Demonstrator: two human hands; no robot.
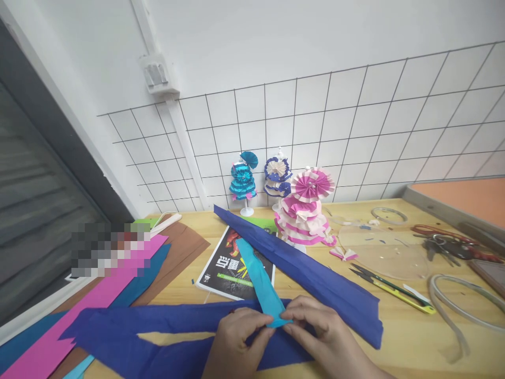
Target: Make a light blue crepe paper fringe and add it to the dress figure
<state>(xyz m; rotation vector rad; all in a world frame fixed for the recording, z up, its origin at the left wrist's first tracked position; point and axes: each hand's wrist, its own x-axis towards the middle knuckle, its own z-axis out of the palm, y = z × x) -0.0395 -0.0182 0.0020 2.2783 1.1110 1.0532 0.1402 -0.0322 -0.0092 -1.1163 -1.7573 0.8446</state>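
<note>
My left hand (236, 337) and my right hand (315, 329) meet at the near end of a narrow light blue paper strip (262, 281), both pinching it with fingers closed. The strip runs away from me, slanting up to the left over a black booklet (224, 268). Under my hands lies a long dark blue crepe paper sheet (315, 273), bent in a V across the wooden table (410, 342).
Three pleated paper dolls stand at the back: teal (242, 181), blue-and-white (277, 176), pink-and-white (303, 210). Pink, brown and blue sheets (130, 268) lie left. Snips (394, 288), a clear disc (386, 252), red scissors with keys (450, 242) and a clear band (465, 305) lie right.
</note>
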